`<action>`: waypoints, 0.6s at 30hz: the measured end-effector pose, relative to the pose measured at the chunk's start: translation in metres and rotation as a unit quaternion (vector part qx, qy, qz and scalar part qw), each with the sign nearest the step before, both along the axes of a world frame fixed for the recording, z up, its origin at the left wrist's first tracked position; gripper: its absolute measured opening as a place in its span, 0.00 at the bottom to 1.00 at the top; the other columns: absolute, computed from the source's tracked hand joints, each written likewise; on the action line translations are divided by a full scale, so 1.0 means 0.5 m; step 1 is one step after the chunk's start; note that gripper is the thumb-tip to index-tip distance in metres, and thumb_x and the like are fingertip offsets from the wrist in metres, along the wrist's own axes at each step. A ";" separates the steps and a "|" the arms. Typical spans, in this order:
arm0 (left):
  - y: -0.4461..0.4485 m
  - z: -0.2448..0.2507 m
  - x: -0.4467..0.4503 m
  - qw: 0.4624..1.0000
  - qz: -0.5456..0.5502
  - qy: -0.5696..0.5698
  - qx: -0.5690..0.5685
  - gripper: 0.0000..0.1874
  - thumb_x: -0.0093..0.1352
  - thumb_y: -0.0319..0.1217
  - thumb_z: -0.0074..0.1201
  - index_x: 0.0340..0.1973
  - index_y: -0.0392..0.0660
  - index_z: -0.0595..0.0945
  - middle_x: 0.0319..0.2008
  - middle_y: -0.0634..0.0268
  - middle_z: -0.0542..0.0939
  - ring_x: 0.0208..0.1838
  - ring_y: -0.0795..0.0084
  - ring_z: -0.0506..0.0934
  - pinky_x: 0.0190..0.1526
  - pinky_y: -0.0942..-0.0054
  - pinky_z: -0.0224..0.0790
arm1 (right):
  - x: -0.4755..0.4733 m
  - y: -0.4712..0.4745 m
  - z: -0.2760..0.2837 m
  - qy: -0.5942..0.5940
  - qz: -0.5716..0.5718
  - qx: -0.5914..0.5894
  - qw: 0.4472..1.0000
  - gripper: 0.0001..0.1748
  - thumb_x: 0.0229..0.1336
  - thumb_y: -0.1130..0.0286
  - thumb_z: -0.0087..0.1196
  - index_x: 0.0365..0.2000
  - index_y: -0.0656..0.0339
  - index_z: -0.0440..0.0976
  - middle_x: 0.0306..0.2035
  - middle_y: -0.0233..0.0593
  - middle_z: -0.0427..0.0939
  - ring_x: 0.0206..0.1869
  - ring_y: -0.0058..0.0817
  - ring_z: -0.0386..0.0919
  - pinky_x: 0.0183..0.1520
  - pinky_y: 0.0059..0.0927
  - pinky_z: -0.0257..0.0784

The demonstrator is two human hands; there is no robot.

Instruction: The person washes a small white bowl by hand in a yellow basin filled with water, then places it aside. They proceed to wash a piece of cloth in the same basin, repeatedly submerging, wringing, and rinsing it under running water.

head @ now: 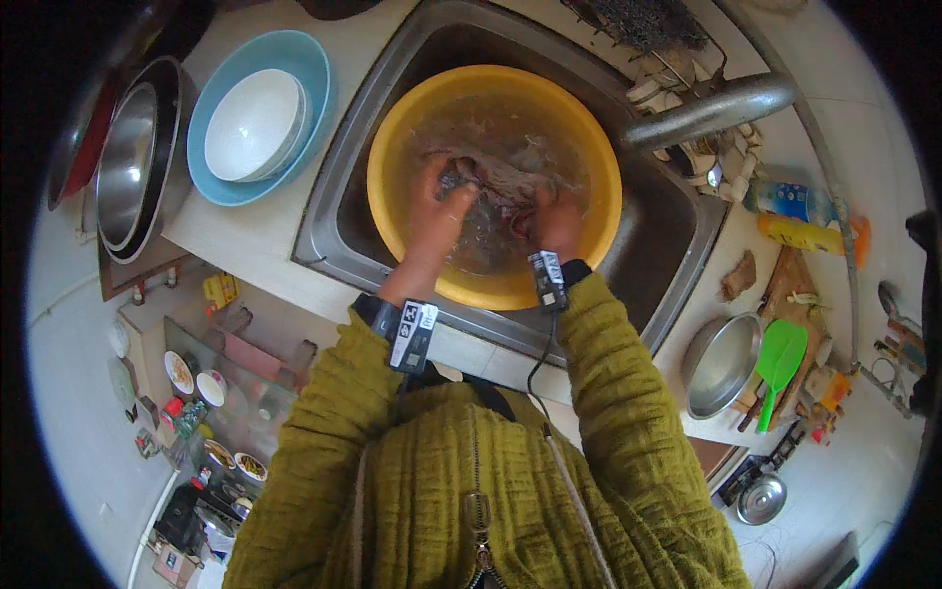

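A round yellow plastic basin full of cloudy water stands in a metal sink. In the water lies a wet, brownish-pink, wrinkled thing; whether it is cloth or food cannot be told. My left hand is partly under water at its left end, thumb and fingers bent around part of it. My right hand grips its right end, with the fingertips hidden by water and the thing itself. Both wrists wear small strapped devices.
A curved metal faucet reaches over the sink's right side. Left of the sink are a light-blue basin holding white bowls and stacked metal basins. At right lie a metal bowl, a green scoop and a wooden board.
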State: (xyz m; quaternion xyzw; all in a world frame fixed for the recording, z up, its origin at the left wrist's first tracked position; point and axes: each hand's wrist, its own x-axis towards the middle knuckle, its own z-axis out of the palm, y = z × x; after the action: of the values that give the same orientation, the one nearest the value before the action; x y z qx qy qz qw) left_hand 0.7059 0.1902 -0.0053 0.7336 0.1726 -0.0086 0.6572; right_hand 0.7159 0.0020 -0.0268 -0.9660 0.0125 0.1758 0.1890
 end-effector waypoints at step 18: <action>-0.007 0.018 -0.023 0.800 0.022 0.259 -0.541 0.30 0.67 0.49 0.52 0.59 0.45 0.69 0.51 0.60 0.76 0.50 0.61 0.76 0.53 0.61 0.70 | -0.124 0.095 0.249 -0.108 0.040 0.393 0.912 0.16 0.47 0.73 0.57 0.39 0.70 0.75 0.47 0.52 0.74 0.49 0.45 0.74 0.50 0.36 0.70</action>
State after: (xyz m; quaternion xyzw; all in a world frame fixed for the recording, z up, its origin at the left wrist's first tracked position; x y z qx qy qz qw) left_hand 0.6943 0.1865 0.0035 0.2255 0.3200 -0.2754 0.8780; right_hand 0.6541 0.0495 0.0978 -0.8266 -0.1170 0.0689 0.5461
